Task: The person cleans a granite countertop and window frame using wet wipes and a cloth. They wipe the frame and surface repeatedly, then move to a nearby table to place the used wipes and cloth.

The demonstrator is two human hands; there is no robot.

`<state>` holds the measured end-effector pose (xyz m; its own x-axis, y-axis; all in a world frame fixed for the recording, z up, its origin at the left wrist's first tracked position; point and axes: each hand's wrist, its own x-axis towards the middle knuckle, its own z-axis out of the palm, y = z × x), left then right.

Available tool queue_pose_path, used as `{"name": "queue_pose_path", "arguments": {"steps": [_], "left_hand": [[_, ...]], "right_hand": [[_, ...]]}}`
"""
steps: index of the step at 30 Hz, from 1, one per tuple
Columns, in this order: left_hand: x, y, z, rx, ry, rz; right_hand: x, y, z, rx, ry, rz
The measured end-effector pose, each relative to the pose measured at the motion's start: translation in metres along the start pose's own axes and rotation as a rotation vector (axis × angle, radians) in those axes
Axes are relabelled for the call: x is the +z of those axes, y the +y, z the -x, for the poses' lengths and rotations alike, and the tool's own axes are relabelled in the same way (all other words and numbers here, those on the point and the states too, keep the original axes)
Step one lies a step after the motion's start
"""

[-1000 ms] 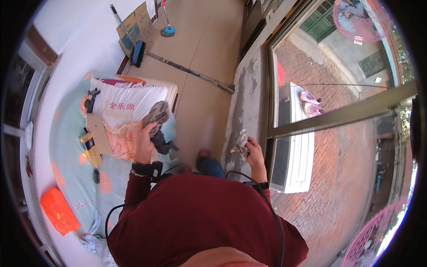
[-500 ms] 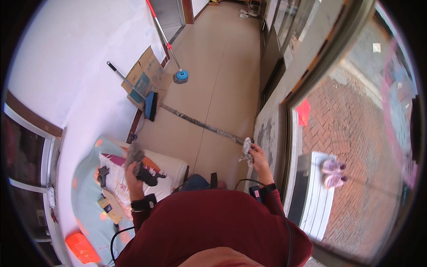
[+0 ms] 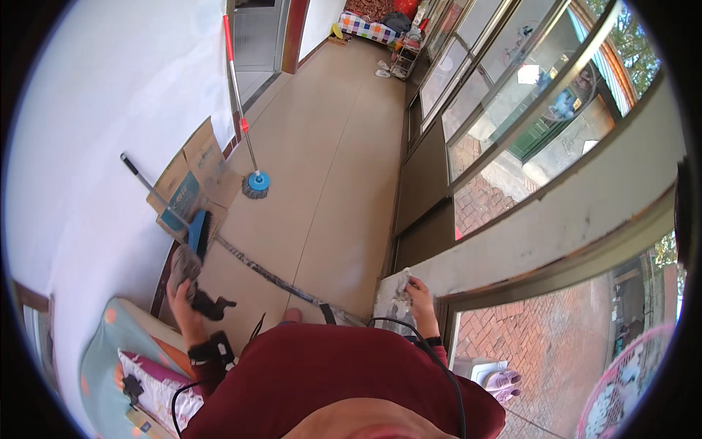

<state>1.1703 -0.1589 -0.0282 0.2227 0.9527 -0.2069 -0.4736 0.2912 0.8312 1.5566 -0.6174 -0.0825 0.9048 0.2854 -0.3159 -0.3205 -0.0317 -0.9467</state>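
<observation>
My left hand [image 3: 181,301] is closed round a soft grey and black cloth bundle [image 3: 187,274], perhaps socks. The grey part sticks up above the fingers, and the black part dangles toward my body. In front of it, against the wall, leans a blue broom [image 3: 198,233]. My right hand [image 3: 422,301] pinches a small crumpled whitish-grey cloth [image 3: 403,284], beside the low wall under the windows. Folds hide part of each cloth, and I cannot tell exactly what kind they are.
A flattened cardboard box [image 3: 197,172] and a red-handled mop with a blue head [image 3: 256,183] stand along the left wall. A dark strip [image 3: 267,275] crosses the tiled floor. At lower left is a padded seat with a cushion [image 3: 150,384]; pink shoes [image 3: 502,380] sit outside at right.
My view has turned and shifted forward along the corridor; mop, broom and seat now lie lower and farther left. Both hands still hold their cloths, the left one now farther left.
</observation>
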Motion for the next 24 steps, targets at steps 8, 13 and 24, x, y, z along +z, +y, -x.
{"name": "queue_pose_path", "arguments": {"steps": [8,13,24], "left_hand": [[0.244,-0.099,-0.124,-0.259,-0.335,0.156],[0.335,-0.138,-0.196,-0.223,-0.325,0.110],[0.385,-0.123,-0.360,-0.140,-0.017,0.100]], "right_hand": [[0.006,-0.023,-0.121,0.068,0.187,-0.088],[0.016,-0.042,-0.268,0.045,0.238,-0.027],[0.168,-0.156,-0.602,0.041,-0.063,-0.023]]}}
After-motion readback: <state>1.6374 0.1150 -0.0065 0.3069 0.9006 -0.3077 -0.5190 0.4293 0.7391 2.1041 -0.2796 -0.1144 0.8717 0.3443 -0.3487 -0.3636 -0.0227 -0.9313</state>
